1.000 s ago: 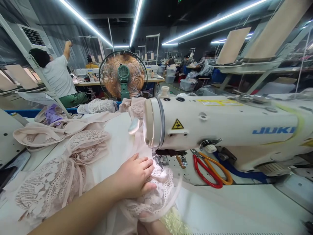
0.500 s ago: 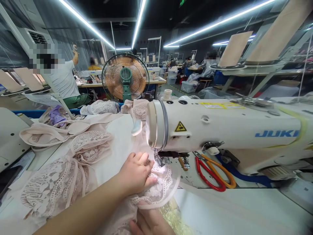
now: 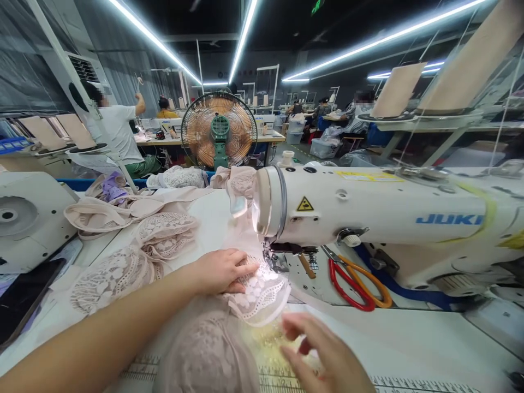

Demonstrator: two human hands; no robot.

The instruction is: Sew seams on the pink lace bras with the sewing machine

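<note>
My left hand lies palm down on a pale pink lace bra piece, its fingers stretched over the lace just left of the presser foot. The lace reaches to the foot of the white sewing machine. Nearer to me, my right hand hovers apart from the lace, thumb and fingers separated with nothing between them; it is slightly blurred. Below it are pale yellow pieces, too smeared to name. A blurred lace cup hangs at the table's front edge.
Scissors with red and orange handles lie right of the foot. More lace bra pieces are heaped at left, beside a dark flat device. A ruler tape runs along the front edge. A fan stands behind; co-workers sit beyond.
My right hand has come out from under the lace and moved right and up. The left hand has shifted slightly left, fingers flatter. The view has turned a little left.
</note>
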